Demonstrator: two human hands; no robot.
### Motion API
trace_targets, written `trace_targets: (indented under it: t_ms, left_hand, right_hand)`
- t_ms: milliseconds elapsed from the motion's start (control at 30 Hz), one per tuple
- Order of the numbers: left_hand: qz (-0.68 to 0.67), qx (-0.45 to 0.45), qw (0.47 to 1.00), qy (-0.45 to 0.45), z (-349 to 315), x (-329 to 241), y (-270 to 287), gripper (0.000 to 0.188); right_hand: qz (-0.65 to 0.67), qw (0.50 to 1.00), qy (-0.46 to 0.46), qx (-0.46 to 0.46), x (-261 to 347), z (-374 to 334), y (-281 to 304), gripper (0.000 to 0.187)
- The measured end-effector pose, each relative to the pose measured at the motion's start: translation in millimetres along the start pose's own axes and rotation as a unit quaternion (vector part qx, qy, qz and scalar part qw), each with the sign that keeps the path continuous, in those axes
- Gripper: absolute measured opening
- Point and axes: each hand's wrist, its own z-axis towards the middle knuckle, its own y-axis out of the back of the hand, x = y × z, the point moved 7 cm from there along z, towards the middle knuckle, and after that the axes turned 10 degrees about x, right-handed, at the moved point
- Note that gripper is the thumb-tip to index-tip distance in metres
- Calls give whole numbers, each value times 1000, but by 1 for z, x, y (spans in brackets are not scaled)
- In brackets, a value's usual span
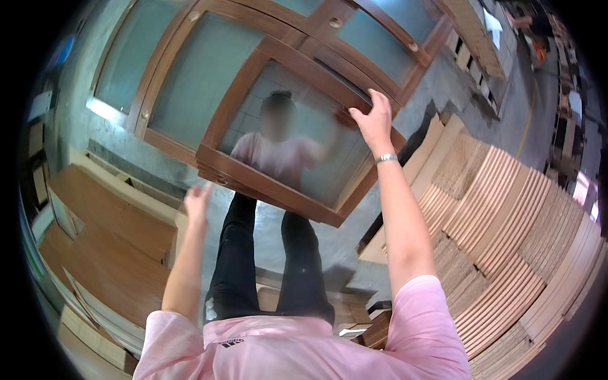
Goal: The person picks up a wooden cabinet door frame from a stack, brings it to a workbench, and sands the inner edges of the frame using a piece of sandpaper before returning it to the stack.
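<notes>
Working over a wood-framed glazed door panel (301, 136), you look to be partway through handling it. That panel lies in front of your legs (231, 253), and its pane throws back your reflection. As far as the view shows, the stacking part is done: the panel is over another frame, whose narrow strip with a round fitting (221, 181) shows along the panel's near left edge. More glazed wooden frames (202, 76) spread out to the left of the panel and beyond its far side.

What seems unfinished is the seating. That exposed strip suggests the two layers are not quite flush, and a dark gap runs by the panel's far right edge, so you cannot tell from here whether it rests flat. Nor can you tell whether it is being laid down or taken up.

Your right hand (375, 120) is at the panel's far right edge, thumb on the inner side and fingers bent outward past it; whether they grip or only touch is unclear. Your left hand (197, 204), slightly blurred, is just off the panel's near left corner, fingers loosely parted, with nothing visible in it.

Right of the panel stand stacked chipboard strips (500, 212); left of it, brown-faced boards (120, 247).
</notes>
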Motion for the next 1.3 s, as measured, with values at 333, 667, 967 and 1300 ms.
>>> trace_targets:
  t_ms: [333, 667, 967, 1300]
  left_hand:
    - [-224, 220, 940, 130, -37, -8, -133, 93]
    - [-226, 126, 960, 105, -44, -29, -128, 49]
    - [-333, 143, 929, 74, -42, -16, -123, 35]
    - [104, -177, 975, -88, -25, -36, -24, 67]
  right_hand:
    - [-82, 958, -36, 273, 27, 70, -54, 67]
    - [-55, 948, 1, 315, 21, 56, -71, 44]
    - [-143, 943, 12, 300, 53, 34, -75, 48]
    - [49, 997, -59, -24, -19, -23, -9, 80]
